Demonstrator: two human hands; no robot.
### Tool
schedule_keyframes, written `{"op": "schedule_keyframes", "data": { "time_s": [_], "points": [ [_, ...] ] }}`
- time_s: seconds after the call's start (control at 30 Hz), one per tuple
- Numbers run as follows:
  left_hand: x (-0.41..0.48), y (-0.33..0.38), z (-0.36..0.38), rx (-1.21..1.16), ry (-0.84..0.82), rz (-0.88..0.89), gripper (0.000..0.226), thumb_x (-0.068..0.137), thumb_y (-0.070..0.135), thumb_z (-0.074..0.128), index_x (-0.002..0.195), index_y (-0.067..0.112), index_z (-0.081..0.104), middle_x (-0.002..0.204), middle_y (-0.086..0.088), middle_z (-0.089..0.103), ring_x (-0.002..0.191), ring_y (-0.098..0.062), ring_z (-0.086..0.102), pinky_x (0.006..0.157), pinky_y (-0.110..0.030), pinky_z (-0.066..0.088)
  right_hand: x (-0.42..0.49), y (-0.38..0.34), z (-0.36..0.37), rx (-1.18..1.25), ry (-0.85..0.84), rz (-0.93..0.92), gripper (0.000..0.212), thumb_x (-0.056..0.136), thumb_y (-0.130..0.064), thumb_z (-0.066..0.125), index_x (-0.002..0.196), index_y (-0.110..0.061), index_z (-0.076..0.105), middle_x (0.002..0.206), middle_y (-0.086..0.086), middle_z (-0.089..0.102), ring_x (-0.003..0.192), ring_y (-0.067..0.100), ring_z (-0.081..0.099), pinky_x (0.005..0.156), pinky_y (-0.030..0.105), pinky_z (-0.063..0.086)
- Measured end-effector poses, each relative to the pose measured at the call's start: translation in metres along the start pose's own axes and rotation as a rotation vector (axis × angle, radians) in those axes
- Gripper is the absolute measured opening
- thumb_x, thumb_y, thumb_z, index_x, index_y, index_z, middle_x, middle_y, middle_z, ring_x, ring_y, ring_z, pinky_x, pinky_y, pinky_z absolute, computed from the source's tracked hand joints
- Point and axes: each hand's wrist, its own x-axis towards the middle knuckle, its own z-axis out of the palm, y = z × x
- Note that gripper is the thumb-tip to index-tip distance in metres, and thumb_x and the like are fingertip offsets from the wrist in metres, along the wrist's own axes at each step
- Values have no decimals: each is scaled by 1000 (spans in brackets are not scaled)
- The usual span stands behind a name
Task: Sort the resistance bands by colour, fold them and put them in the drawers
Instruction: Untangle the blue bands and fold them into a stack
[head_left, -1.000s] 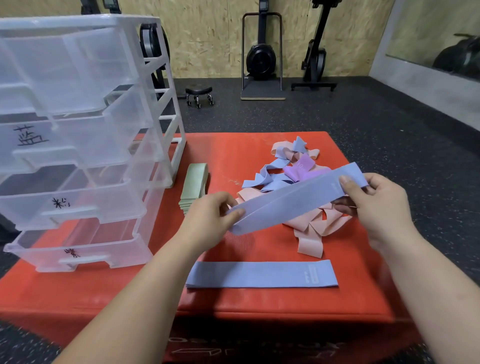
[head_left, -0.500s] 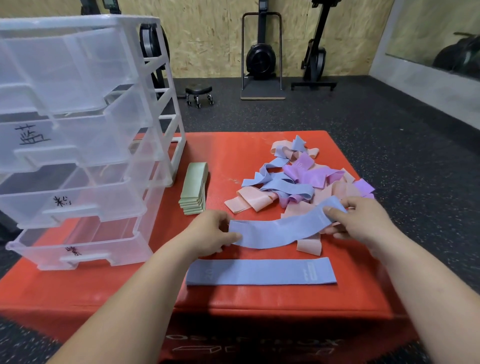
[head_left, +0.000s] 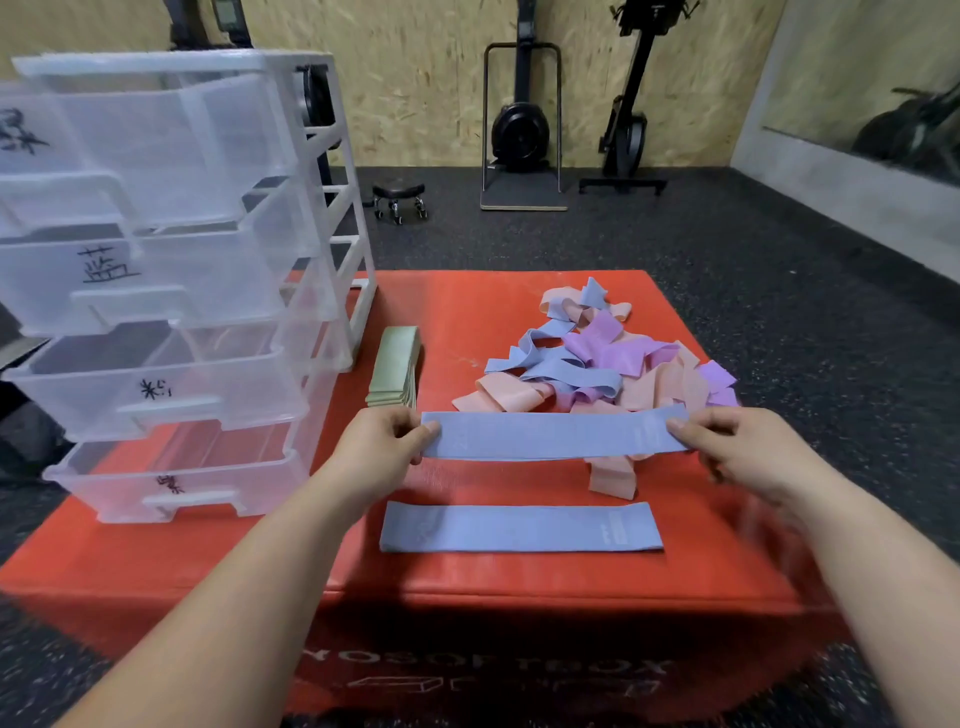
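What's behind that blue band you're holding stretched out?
A jumbled pile of pink, purple and blue bands on the red box. The held blue band covers the pile's near edge; one pink loop shows below it.

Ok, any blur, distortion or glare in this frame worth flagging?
Head view: motion blur smears the right hand and wrist; the held blue band is sharp; wide-angle distortion bows the drawer unit at the left; lighting is even, no glare.

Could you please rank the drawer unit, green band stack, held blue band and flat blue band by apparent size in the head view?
1. Largest: drawer unit.
2. Then the held blue band and flat blue band, which look alike, so unranked.
3. Smallest: green band stack.
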Motion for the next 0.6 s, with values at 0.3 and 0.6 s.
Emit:
{"op": "schedule_keyframes", "data": {
  "time_s": [0.3,0.6],
  "points": [
    [-42,-18,-19,152,96,49,15,87,24,82,96,27,71,68,6,71,62,-12,61,63,-30,46,-33,14,20,-231,-97,-92,17,88,-19,82,102,-20,73,67,1,72,61,15,57,66,35,42],
    [-67,-26,-13,632,89,161,23,89,26,69,112,29,70,93,3,70,99,-28,61,82,-40,53,-55,28,44,-675,-5,-266,27,84,-33,80,109,-36,69,69,-16,66,72,4,63,71,36,52]
  ]
}}
